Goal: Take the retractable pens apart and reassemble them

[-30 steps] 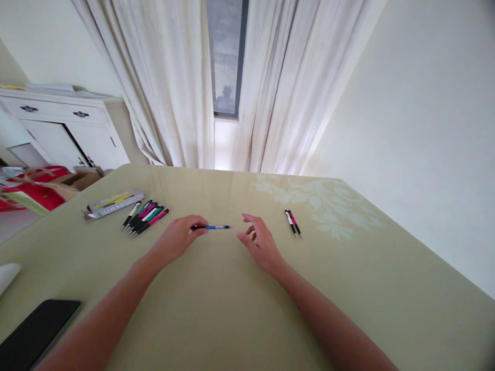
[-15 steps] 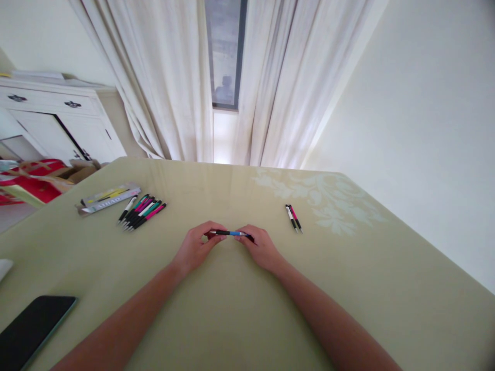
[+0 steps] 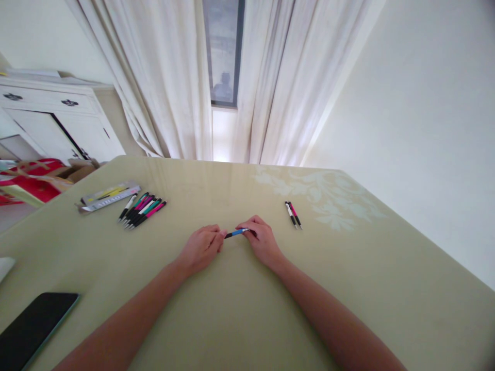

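A blue and black pen (image 3: 237,232) is held between my two hands above the middle of the table. My left hand (image 3: 203,247) is closed around its black end, and the tip is hidden in the fingers. The fingers of my right hand (image 3: 261,237) pinch the blue end. To the right lie two pens, a white and black pen (image 3: 290,214) and a pink and black pen (image 3: 295,214), side by side. Over on the left, several pens (image 3: 142,210) in different colours lie in a loose bunch.
Behind the bunch of pens is an opened pen box (image 3: 110,197). A black phone (image 3: 36,324) lies at the near left of the table (image 3: 240,319). Beyond the table are a white cabinet (image 3: 88,113), red bags (image 3: 34,180) and curtains (image 3: 162,77).
My left hand has turned and closed over the black end, covering the tip that showed before. The pen now tilts, its blue end slightly higher. My right hand keeps its pinch.
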The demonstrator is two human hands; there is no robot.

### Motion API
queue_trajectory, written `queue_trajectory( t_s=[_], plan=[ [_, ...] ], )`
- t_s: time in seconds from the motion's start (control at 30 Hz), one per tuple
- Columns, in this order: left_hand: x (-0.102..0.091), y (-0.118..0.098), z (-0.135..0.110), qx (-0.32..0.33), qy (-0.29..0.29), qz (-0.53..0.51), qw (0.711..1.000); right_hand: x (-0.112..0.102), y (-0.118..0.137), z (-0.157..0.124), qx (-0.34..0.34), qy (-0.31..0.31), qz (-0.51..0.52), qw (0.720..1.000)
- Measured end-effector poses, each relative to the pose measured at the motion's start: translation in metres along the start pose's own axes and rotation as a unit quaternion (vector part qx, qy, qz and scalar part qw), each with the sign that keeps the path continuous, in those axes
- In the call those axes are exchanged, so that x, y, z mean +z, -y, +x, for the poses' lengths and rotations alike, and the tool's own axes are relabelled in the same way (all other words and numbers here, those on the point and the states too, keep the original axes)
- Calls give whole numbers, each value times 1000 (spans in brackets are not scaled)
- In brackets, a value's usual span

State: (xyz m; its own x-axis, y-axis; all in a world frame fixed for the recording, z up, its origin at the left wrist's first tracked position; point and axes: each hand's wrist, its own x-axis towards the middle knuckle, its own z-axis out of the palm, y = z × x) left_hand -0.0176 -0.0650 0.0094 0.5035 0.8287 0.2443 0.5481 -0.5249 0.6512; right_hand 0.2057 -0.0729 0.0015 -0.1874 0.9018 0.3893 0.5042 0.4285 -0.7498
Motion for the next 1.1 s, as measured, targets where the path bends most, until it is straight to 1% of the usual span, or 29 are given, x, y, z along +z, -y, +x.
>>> queue_trajectory(
  t_s=[0.03, 0.1, 0.2, 0.3, 0.5, 0.67, 0.8, 1.1],
  plan=[
    [1, -1, 0, -5, 2, 2, 1000, 1, -1, 0, 0, -3, 0, 1000],
    [1, -1, 0, -17, -14, -4, 1000, 2, -4, 0, 3, -6, -3, 1000],
    [1, 1, 1, -17, -33, -11, 999, 2, -5, 0, 10, -4, -10, 1000],
    [0, 2, 1, -13, -22, -17, 1000, 2, -5, 0, 12, 3, -10, 1000],
    [-1, 0, 1, -17, -27, -27, 999, 3, -3, 0, 15, 12, -14, 1000],
    [-1, -1, 1, -28, -6, -11, 1000, 3, -2, 0, 15, 20, -25, 999],
    [-1, -1, 1, -24, -24, -11, 999, 3, -2, 0, 11, 19, -29, 999],
    [1, 1, 0, -16, -19, -9, 1000, 3, -1, 0, 7, 27, -36, 999]
  ],
)
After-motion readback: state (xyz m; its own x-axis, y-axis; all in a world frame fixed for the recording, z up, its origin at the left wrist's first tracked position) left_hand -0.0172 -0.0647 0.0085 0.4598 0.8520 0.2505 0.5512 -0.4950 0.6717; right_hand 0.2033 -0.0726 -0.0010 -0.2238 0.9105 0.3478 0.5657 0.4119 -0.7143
